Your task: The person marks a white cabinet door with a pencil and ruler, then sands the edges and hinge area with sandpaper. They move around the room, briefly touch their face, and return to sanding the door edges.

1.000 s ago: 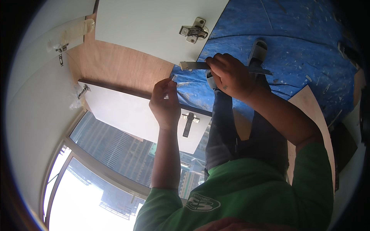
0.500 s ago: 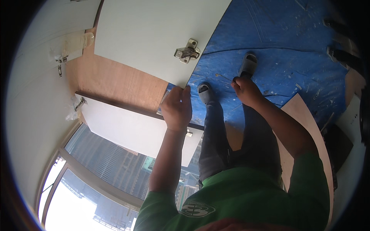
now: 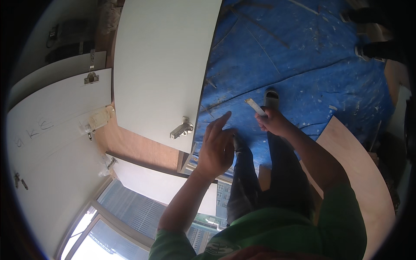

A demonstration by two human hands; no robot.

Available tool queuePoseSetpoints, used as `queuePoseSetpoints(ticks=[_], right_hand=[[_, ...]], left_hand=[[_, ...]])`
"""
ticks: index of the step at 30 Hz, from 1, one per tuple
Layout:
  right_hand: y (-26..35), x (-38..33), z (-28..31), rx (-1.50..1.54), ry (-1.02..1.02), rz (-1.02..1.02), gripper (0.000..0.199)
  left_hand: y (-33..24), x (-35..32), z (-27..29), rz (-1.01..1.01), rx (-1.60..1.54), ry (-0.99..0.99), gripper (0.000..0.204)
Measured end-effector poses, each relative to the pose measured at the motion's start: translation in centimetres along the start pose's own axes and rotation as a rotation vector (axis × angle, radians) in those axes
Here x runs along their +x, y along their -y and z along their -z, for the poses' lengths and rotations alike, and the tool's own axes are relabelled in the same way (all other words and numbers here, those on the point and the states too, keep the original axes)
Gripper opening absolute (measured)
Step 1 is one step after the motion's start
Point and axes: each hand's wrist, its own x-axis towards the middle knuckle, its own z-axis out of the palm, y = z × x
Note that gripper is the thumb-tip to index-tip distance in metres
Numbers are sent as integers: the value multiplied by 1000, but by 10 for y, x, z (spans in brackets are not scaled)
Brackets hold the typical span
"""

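My left hand (image 3: 215,149) is off the large white cabinet door (image 3: 160,65), near its lower right corner, with fingers apart and nothing in them. A metal hinge (image 3: 182,128) is fixed on the door's face near that corner. In my right hand (image 3: 275,122) is a flat, pale, strip-shaped tool (image 3: 255,107) with a yellowish tip, pointing up and left; its exact kind is unclear. Below the large door, a lower white panel (image 3: 158,180) lies along a dark-edged board, partly behind my left forearm.
Blue sheeting (image 3: 299,73) with scraps covers the floor. A pale wood board (image 3: 351,160) lies to the right. Another person's dark legs (image 3: 375,50) show at the upper right. White panels with hinges (image 3: 91,78) stand at left, with a window (image 3: 112,234) below.
My left hand has let go of the door's corner and opened. The view has shifted, showing more panels at left. The right hand's tool has turned to show its flat side.
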Motion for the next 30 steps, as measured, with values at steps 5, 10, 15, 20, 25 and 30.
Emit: queuePoseSetpoints(ticks=[5,10,15,20,25,30], right_hand=[[9,11,23,-117,-82,97,38],[23,49,30,13,-241,566,40],[93,66,47,140,-121,586,36],[140,97,67,360,-223,545,26],[202,168,129,393,-572,840,23],[267,226,206,55,-918,977,11]], left_hand=[[20,174,56,-293,250,-325,62],[91,342,119,79,373,-541,61],[113,393,109,337,655,-575,68],[94,393,111,405,628,-442,71],[103,394,111,398,621,-477,75],[108,396,114,370,651,-455,80]])
